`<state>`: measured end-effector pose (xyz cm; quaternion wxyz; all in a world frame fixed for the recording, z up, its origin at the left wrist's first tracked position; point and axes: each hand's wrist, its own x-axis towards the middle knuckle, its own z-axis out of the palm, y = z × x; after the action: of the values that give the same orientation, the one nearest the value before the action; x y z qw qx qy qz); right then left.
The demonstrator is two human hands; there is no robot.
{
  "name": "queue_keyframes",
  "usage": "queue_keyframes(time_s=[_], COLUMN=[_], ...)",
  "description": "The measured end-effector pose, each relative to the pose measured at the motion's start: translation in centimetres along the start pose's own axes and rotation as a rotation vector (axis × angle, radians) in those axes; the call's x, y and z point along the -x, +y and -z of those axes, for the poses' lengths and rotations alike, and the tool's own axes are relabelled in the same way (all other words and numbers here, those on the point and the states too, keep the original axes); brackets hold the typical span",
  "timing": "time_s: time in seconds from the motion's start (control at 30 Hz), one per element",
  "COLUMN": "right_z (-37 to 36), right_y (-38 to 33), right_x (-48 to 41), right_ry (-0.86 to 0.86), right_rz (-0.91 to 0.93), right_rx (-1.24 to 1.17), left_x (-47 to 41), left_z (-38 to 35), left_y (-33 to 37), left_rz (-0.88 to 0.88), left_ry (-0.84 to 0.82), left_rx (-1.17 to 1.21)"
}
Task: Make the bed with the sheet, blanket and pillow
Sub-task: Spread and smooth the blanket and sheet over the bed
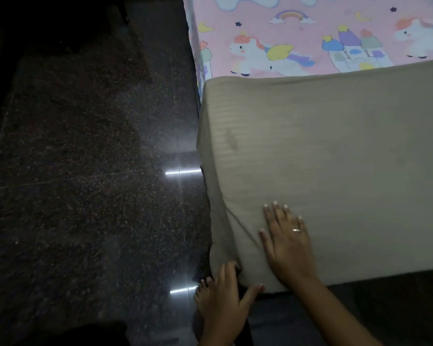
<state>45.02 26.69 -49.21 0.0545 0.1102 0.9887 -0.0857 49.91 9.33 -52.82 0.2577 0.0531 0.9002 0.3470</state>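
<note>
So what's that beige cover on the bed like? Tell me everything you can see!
The beige cover looks like soft cloth with faint stripes. It lies smooth and flat over the near end of the bed, hangs down at the side and corner, and overlaps the pink unicorn sheet. The right hand presses flat on top, and the left hand holds its near corner.

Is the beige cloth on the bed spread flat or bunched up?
Spread flat: the beige cloth lies smooth across the top, under the flat right hand.

Right hand (289, 248) wears a thin ring (296, 230).
</note>
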Motion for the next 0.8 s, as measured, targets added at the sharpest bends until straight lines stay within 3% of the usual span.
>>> queue_keyframes(time_s=[0.1,0.2,0.27,0.33,0.37,0.5,0.57,0.67,0.73,0.8], right_z=[0.5,1.8,2.8,2.7,2.5,1.4,0.7,0.5,1.4,2.5], right_y=[-2.5,-3.3,-2.3,0.0,1.2,1.6,-1.1,-5.8,-7.2,-6.4], right_x=[1.3,2.1,1.7,1.2,1.2,2.0,3.0,4.2,3.6,2.2], right_ry=[-0.077,-0.211,-0.186,-0.004,0.042,-0.042,-0.071,-0.121,-0.222,-0.243], right_rz=[0.148,0.339,0.314,0.165,0.080,-0.111,-0.046,0.248,0.381,0.346], right_rx=[-0.014,-0.189,-0.310,-0.232,-0.158,0.030,0.034,0.030,-0.144,-0.357], left_x=[1.3,0.9,0.7,1.0,1.3,2.2,2.5,2.6,3.0,3.0], left_z=[0.0,1.4,2.6,3.6,4.1,4.9,5.0,5.0,5.8,7.0], left_y=[0.4,1.5,2.1,2.2,2.1,1.7,1.8,1.5,0.9,0.3], left_rz=[-0.146,-0.343,-0.484,-0.562,-0.567,-0.516,-0.473,-0.356,-0.240,-0.142], left_ry=[0.005,0.179,0.241,0.235,0.221,0.147,0.076,-0.012,-0.019,0.008], left_rx=[-0.141,-0.190,-0.326,-0.452,-0.493,-0.642,-0.661,-0.629,-0.566,-0.564])
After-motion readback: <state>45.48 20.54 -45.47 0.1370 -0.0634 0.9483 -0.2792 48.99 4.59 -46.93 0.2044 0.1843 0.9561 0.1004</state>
